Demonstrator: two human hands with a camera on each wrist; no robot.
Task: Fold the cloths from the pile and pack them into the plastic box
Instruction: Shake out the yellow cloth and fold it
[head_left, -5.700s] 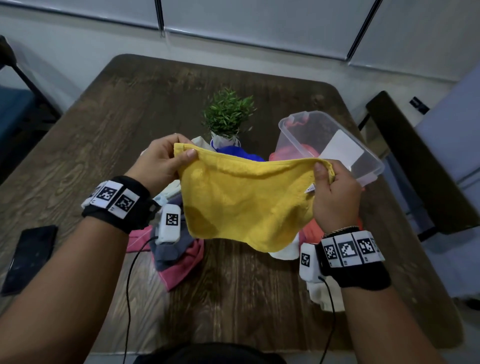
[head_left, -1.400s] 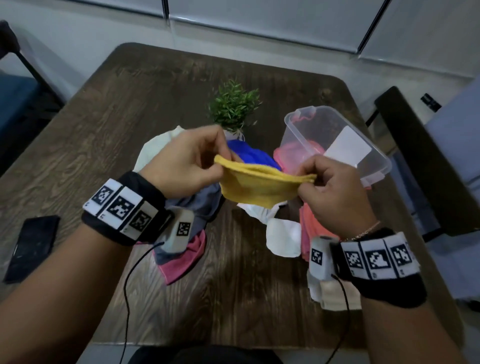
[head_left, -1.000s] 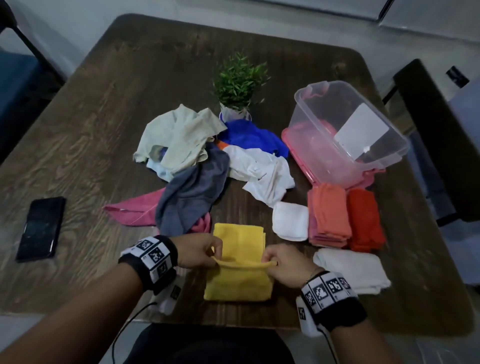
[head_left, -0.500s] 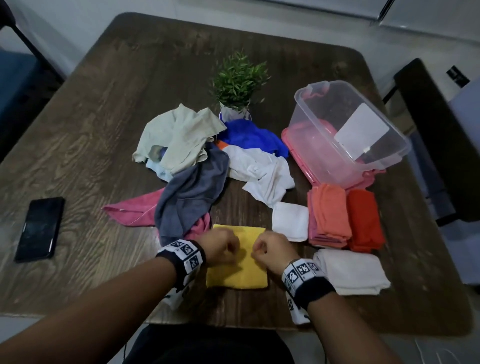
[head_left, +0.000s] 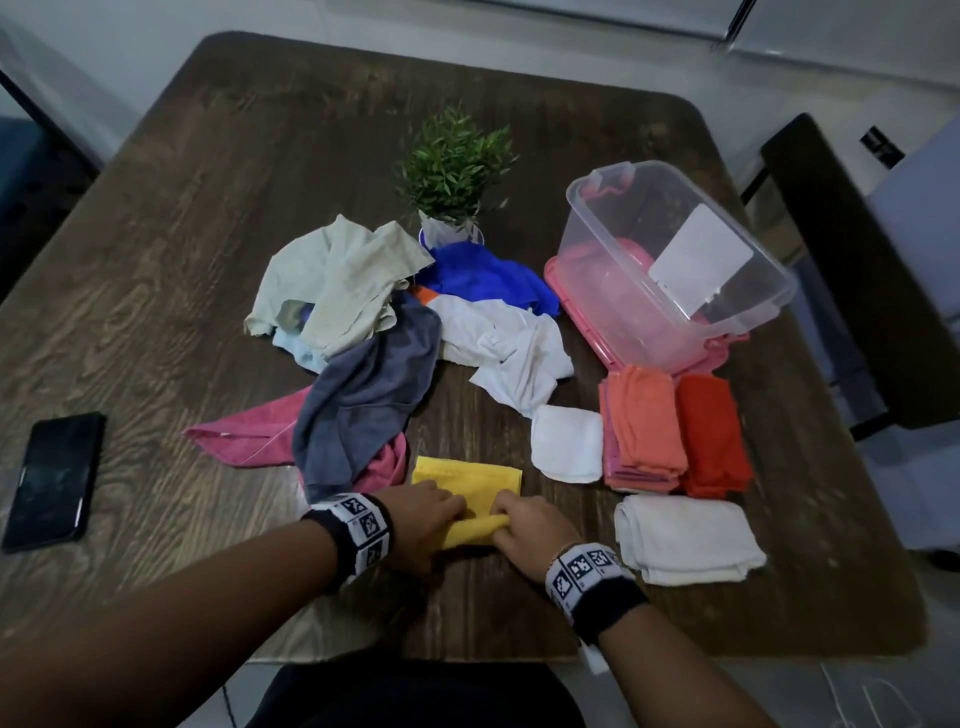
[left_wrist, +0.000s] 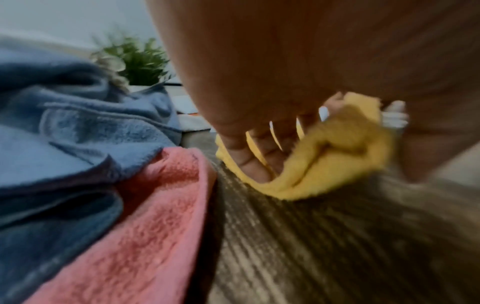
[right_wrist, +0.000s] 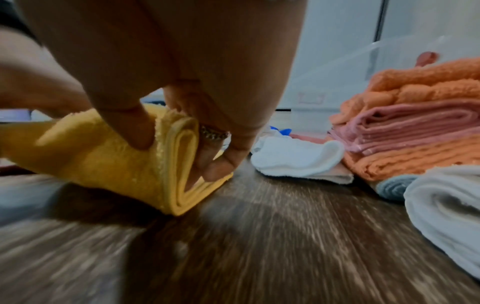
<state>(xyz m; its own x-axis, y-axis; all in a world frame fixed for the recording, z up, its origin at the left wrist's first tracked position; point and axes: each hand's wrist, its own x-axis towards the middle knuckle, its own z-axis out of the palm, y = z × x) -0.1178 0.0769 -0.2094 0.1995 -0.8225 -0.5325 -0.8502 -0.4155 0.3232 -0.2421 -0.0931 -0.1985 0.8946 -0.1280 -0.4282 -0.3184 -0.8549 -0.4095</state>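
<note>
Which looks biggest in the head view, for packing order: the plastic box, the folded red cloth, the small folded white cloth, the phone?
1. plastic box
2. folded red cloth and phone: too alike to rank.
3. small folded white cloth

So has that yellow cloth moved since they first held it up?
Yes. The yellow cloth came down from in front of the plant to the table's near edge, folded small, gripped by the left hand and right hand.
</note>
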